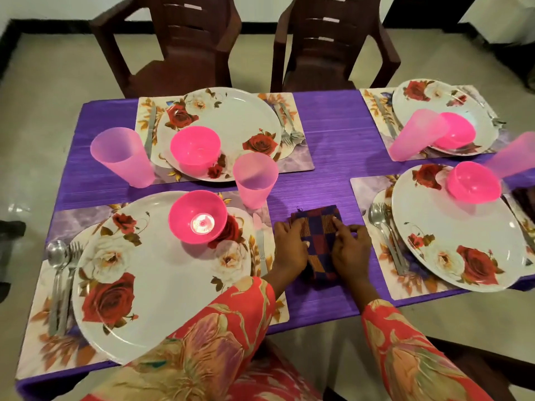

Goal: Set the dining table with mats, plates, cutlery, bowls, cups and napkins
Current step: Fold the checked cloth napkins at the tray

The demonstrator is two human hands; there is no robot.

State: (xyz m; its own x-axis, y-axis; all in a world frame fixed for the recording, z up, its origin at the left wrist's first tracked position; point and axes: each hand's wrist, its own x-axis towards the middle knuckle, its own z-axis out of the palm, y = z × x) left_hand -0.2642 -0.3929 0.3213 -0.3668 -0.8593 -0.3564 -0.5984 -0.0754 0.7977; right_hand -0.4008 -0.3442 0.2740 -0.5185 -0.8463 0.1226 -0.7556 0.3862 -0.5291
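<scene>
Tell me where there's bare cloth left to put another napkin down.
Bare tablecloth runs down the middle between the far left mat and far right mat. Nearer you, both hands and the napkin fill the gap. A thin strip shows behind the left cup.

Checked purple-and-red napkin lies folded flat on tablecloth; between near mats.

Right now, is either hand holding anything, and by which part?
Both hands rest on the checked napkin: left hand on its left edge, right hand on its right side.
</scene>
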